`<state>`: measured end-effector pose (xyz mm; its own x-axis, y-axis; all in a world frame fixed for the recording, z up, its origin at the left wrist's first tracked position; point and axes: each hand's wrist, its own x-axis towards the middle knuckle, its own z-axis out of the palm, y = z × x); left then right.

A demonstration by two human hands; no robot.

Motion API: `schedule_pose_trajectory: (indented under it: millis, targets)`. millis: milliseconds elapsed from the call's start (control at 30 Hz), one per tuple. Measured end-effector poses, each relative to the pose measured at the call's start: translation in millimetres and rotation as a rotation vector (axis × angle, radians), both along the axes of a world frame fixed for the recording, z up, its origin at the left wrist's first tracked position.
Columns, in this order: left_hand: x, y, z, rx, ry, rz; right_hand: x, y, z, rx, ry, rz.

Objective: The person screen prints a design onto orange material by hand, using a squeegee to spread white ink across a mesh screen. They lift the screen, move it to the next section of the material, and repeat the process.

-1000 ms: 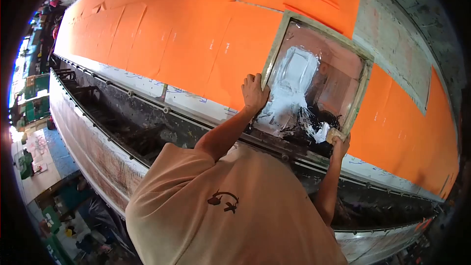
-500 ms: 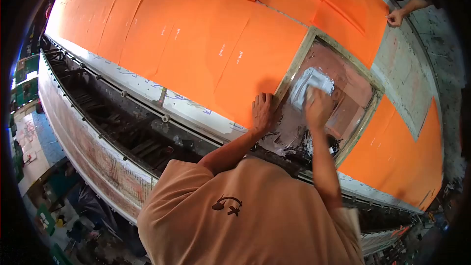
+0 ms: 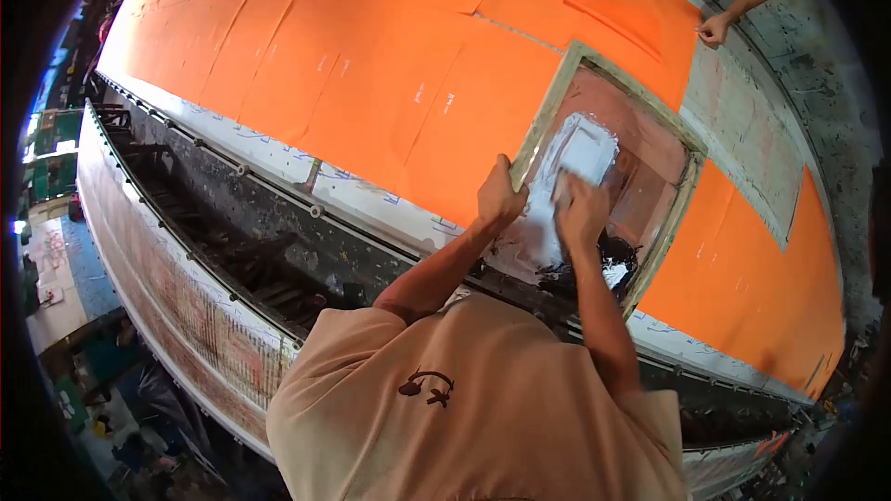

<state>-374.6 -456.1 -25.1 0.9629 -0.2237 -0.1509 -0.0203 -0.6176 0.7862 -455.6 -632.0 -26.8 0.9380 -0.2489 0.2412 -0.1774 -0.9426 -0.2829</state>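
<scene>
A workshop, shown by the long hull-shaped form [image 3: 186, 315].

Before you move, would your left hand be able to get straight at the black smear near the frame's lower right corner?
Probably not directly: your left hand is at the frame's left rail, and your right forearm crosses between it and the black smear.

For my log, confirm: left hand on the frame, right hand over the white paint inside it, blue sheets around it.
Not blue: the head view shows orange sheets around the frame. The rest stands: left hand on the frame, right hand over the white paint.
</scene>
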Motion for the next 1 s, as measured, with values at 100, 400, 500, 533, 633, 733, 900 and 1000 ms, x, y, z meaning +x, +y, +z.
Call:
schedule_pose_trajectory:
  millis: [100, 400, 500, 533, 633, 733, 900, 1000]
  targets:
    - [-1.1, -3.0, 9.4, -0.015, 0.067, -0.008, -78.0, -18.0, 13.1, 0.222, -0.025, -0.054]
    - [-81.9, -154.3, -19.3, -0.146, 0.072, -0.004, -292.3, -292.9, -60.8, 1.16, -0.533, -1.051]
    - [-137.5, -212.3, -21.6, -0.066, 0.041, -0.016, -324.1, -344.9, -34.9, 1.071, -0.227, -1.108]
    - [-143.2, -214.9, -31.6, -0.008, -0.05, -0.011, -329.4, -345.0, -42.0, 1.094, -0.287, -1.084]
    - [-164.3, -208.6, -51.0, -0.019, -0.093, -0.055, -359.4, -346.8, -47.9, 1.153, -0.374, -1.045]
    - [-170.6, -204.2, -64.7, 0.056, -0.239, -0.096, -379.0, -321.7, -55.9, 1.235, -0.433, -1.03]
    - [-169.2, -205.2, -68.9, 0.229, -0.325, -0.085, -382.9, -318.0, -82.9, 1.005, -0.324, -0.903]
    - [-173.7, -203.1, -66.3, 0.172, -0.309, -0.077, -392.6, -304.6, -114.0, 0.579, 0.099, -0.669]
